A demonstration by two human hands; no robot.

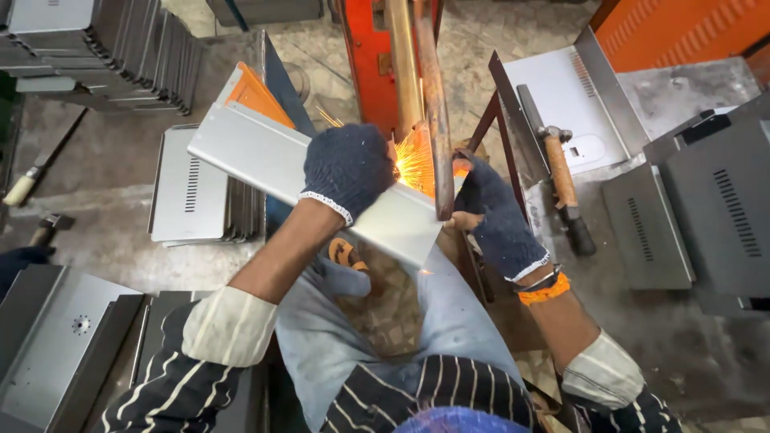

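**Gloved hands steady a metal sheet under the spark**

Striped sleeves and pale trousers fill the bottom of the view, closest to the lens, and from them both forearms reach forward and up. The left hand [349,166], in a dark knitted glove, lies palm-down on top of a long grey metal sheet [265,156], fingers curled over its upper face, apparently pressing it flat so it cannot shift. The right hand [493,212], gloved the same way with an orange band at the wrist, grips the sheet's near end from the side, just beside a rusty upright bar [435,112] that comes down onto the metal. Between the two hands, right where the bar meets the sheet, a burst of orange sparks [415,159] sprays out; the gloves likely keep the heat off.

The sheet lies at a slant across the person's lap, its far end pointing up and left over a stack of slotted panels [192,184] on the floor. Behind the bar stands a red machine frame [367,64]. A hammer [561,172] with a wooden handle rests to the right on a white panel [561,96], within easy reach. More grey panels [718,200] lie further right, and another pile [104,48] sits top left.
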